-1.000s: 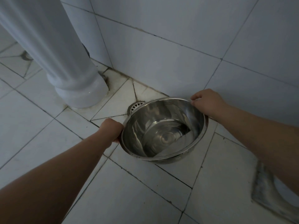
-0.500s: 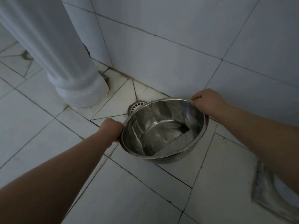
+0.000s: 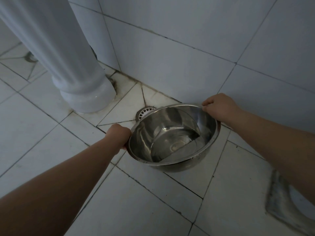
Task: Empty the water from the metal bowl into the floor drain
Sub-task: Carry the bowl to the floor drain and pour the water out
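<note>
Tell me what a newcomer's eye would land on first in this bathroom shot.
First, the shiny metal bowl at centre, held by its rim between the left hand and the right hand, with a little water pooled in its bottom. Next, the round white floor drain peeking out just behind the bowl's far-left edge, near the wall. Then the big white pedestal standing on the tiled floor at upper left.

In my hands the metal bowl (image 3: 172, 137) now tips a little further toward the far left. The water (image 3: 172, 145) inside gathers deeper on that side, baring more of the near right wall.
</note>
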A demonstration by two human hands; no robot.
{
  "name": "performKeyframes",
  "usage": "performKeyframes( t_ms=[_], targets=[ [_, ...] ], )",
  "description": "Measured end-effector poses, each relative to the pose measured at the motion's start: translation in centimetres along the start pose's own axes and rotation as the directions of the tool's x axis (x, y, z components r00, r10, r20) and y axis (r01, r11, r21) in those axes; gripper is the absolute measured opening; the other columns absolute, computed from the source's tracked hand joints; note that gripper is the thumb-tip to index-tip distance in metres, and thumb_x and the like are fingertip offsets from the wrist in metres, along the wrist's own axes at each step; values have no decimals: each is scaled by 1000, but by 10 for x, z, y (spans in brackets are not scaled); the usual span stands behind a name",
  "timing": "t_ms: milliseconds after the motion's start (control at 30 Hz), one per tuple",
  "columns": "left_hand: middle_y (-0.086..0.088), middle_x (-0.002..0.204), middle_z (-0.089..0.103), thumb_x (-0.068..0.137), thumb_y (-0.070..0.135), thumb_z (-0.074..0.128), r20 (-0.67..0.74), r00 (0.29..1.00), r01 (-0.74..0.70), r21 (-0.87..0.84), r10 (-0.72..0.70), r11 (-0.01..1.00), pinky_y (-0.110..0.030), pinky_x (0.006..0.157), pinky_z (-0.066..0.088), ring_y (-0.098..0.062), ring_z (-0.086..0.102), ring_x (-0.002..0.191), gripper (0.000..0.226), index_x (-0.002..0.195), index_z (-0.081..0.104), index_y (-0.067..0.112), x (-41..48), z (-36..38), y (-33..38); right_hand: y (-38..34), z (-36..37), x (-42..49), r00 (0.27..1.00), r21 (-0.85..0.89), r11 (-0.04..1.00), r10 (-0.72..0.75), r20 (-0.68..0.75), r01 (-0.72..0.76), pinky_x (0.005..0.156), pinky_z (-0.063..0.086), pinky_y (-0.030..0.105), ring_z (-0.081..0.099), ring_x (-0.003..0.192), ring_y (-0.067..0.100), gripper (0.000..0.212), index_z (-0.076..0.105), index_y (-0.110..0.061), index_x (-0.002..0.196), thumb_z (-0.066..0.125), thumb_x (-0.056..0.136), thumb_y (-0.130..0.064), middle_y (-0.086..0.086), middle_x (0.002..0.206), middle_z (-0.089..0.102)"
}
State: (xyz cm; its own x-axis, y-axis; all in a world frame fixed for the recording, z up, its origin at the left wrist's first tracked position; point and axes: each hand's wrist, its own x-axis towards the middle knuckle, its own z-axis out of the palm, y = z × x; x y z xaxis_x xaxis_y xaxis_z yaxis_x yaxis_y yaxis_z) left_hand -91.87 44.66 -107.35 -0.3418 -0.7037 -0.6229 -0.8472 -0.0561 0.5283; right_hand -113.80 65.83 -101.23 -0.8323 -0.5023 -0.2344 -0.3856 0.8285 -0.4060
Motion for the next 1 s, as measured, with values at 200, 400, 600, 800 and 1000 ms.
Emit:
performKeyframes(
  t_ms=[200,400,600,800,1000],
  targets=[
    [-5,66,52,88,1,54,17,1000,6,-15,-5,1000,-26,40,47,-16,54,53,26,65,47,11,-2,-1,2,0,1,1,1000,8,1000,-4,-14,5,94,45,29,63,110,29,24,75,-8,104,62,84,-11,11,116,71],
    [-7,67,54,88,1,55,23,1000,14,-40,-13,999,-30,46,51,-18,55,55,26,65,47,11,0,-1,1,1,1,2,1000,24,1000,2,-9,-1,95,45,29,63,110,29,25,74,-8,106,62,85,-10,11,117,70],
    [-7,68,54,88,1,54,34,999,16,-51,-14,999,-32,51,54,-19,56,57,26,65,47,11,1,-1,1,1,1,3,1000,31,1000,5,-10,-5,90,47,29,64,105,29,23,76,-8,102,61,84,-9,11,113,72],
    [-7,68,54,88,0,54,39,999,15,-57,-13,998,-33,53,54,-19,56,57,25,65,47,10,1,-1,2,1,1,5,1000,47,999,17,-11,-17,88,47,28,65,104,28,23,76,-9,101,63,83,-11,10,112,72],
    [-8,67,54,87,-1,54,36,999,3,-46,-1,999,-29,47,50,-19,55,55,25,66,47,10,-1,-1,2,1,3,4,1000,70,997,25,-19,-23,83,51,31,66,98,29,21,77,-9,98,64,81,-11,11,107,73]
  ],
)
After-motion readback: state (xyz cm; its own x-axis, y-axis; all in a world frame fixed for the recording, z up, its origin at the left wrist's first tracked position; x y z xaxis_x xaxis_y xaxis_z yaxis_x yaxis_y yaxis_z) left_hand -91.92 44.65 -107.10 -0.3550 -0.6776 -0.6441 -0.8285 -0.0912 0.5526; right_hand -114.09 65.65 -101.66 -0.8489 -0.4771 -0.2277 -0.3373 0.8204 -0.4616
